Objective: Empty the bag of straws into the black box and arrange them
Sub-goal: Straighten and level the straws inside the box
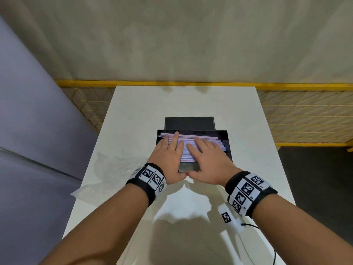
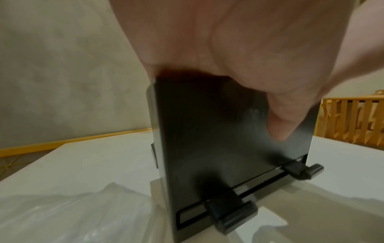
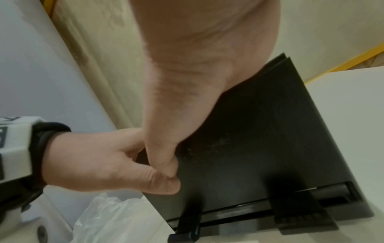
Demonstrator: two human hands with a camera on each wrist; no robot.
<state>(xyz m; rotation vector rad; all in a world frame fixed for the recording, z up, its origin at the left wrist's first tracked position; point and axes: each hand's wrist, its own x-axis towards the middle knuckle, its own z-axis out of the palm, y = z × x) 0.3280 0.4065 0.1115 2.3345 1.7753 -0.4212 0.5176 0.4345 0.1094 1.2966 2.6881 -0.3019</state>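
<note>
The black box [image 1: 228, 144] stands open in the middle of the white table [image 1: 172, 104], with its lid [image 1: 189, 123] up behind it. Pink and white straws [image 1: 208, 138] lie across the inside. My left hand [image 1: 169, 148] and right hand [image 1: 208, 155] lie flat on the straws with straight fingers, side by side. Both thumbs rest against the box's near wall [image 2: 218, 139], the left thumb [image 2: 280, 126] and the right thumb [image 3: 164, 148] touching each other. The clear plastic bag [image 1: 107, 169] lies crumpled left of the box.
A white tagged device [image 1: 227, 217] with a black cable lies near the table's front right edge. A yellow mesh fence [image 1: 305, 115] runs behind and to the right of the table. A grey panel [image 1: 28, 111] stands at the left.
</note>
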